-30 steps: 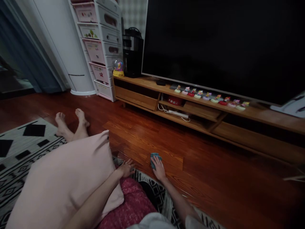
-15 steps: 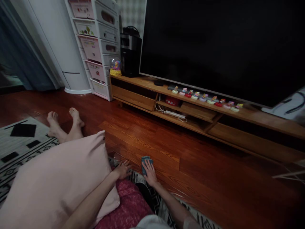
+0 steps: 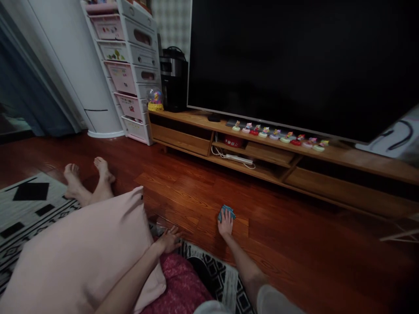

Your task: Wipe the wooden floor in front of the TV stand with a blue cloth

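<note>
My right hand (image 3: 225,223) is out over the wooden floor (image 3: 196,196), its fingers on top of a small blue cloth (image 3: 227,212) that it holds against the boards. The cloth is bunched, with its far edge showing past my fingertips. Nearer my body, my left hand (image 3: 170,240) lies with fingers apart beside my knee, by the rug's edge, holding nothing. A pale pink pillow (image 3: 81,244) covers my lap under the left forearm.
A patterned rug (image 3: 225,274) lies beneath me. Ahead runs a low wooden TV stand (image 3: 252,172) with a row of small figurines (image 3: 276,134) and a large television (image 3: 294,65). A drawer tower (image 3: 122,83) stands left. Bare feet (image 3: 101,170) extend at left. A thin white frame (image 3: 399,235) is at right.
My right hand has slid the blue cloth rightward and away from me across the floor. The left hand stays in place. The view has tipped slightly upward.
</note>
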A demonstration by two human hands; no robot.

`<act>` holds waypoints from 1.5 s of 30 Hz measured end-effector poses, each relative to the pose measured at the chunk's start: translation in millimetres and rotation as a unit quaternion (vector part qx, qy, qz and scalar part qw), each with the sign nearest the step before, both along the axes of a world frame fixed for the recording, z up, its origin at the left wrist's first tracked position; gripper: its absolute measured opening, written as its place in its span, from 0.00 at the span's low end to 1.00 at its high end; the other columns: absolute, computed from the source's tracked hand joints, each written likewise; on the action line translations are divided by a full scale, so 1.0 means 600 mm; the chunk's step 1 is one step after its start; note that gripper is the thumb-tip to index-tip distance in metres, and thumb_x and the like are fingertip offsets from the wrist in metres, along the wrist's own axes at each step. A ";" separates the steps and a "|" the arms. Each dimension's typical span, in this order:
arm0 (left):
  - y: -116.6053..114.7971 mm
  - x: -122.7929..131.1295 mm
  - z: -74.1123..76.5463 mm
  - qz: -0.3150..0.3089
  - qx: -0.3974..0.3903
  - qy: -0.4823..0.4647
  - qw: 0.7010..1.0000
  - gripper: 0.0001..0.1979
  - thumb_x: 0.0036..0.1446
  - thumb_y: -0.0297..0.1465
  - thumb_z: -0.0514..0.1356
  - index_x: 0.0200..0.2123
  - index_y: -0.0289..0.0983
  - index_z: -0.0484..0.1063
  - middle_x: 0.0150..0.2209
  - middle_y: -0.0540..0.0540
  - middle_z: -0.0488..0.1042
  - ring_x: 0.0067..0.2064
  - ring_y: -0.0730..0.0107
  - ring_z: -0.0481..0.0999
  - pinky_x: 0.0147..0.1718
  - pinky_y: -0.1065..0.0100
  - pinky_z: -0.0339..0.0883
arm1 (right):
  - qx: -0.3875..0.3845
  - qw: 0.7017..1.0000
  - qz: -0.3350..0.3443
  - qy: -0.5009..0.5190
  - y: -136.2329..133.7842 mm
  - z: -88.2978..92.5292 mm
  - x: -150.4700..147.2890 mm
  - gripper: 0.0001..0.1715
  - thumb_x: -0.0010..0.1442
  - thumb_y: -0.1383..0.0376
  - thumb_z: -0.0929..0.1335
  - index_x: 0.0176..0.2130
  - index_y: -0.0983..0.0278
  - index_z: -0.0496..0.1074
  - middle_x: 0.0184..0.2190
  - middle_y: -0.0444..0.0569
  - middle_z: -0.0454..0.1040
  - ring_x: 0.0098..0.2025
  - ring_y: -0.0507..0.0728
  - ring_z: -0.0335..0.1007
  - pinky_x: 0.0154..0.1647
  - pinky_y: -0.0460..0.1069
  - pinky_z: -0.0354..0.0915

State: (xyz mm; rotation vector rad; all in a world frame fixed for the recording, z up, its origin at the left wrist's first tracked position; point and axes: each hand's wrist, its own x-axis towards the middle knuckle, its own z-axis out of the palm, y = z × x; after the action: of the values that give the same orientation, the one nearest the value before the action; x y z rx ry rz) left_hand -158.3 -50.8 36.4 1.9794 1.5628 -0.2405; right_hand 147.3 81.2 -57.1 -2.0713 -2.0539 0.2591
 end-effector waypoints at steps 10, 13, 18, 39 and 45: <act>-0.004 0.001 0.011 -0.005 -0.008 0.012 1.000 0.30 0.65 0.42 0.52 0.68 0.41 0.58 0.70 0.39 0.54 0.72 0.50 0.46 0.66 0.43 0.44 | -0.062 0.953 0.294 0.028 -0.150 -0.018 -0.025 0.53 0.51 0.72 0.64 0.71 0.50 0.48 0.74 0.38 0.41 0.74 0.54 0.31 0.73 0.58 0.36; -0.004 -0.004 0.009 -0.010 0.000 0.000 1.000 0.29 0.65 0.42 0.52 0.68 0.43 0.60 0.70 0.42 0.56 0.72 0.50 0.46 0.66 0.43 0.45 | -0.061 0.970 0.235 0.021 -0.110 -0.003 0.038 0.52 0.51 0.73 0.63 0.71 0.52 0.50 0.73 0.40 0.44 0.74 0.54 0.33 0.72 0.58 0.37; 0.000 -0.010 0.001 -0.004 0.000 0.015 1.000 0.30 0.65 0.42 0.53 0.68 0.41 0.58 0.71 0.40 0.52 0.72 0.49 0.45 0.66 0.44 0.45 | 0.007 1.000 0.000 0.003 -0.059 -0.006 0.163 0.44 0.59 0.69 0.59 0.72 0.57 0.47 0.73 0.45 0.46 0.74 0.58 0.34 0.71 0.61 0.41; -0.009 0.072 0.011 -0.117 -0.017 0.049 0.992 0.33 0.64 0.38 0.54 0.70 0.40 0.53 0.73 0.40 0.43 0.73 0.53 0.40 0.67 0.45 0.40 | -0.004 0.998 -0.060 -0.026 -0.138 -0.009 0.247 0.42 0.60 0.67 0.59 0.71 0.59 0.50 0.73 0.47 0.46 0.74 0.58 0.35 0.71 0.59 0.42; -0.005 0.051 -0.018 -0.105 -0.018 -0.006 0.994 0.30 0.66 0.40 0.54 0.70 0.46 0.55 0.73 0.45 0.46 0.73 0.55 0.41 0.68 0.50 0.42 | 0.007 0.986 -0.167 -0.015 -0.121 -0.017 0.181 0.39 0.63 0.63 0.58 0.72 0.62 0.49 0.73 0.52 0.45 0.74 0.63 0.34 0.71 0.64 0.40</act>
State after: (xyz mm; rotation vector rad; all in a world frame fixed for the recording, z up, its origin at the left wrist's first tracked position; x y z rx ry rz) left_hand -127.9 -54.0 25.6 2.1127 1.3336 -0.3383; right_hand 255.9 8.3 -67.3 -2.3760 -1.6781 0.1586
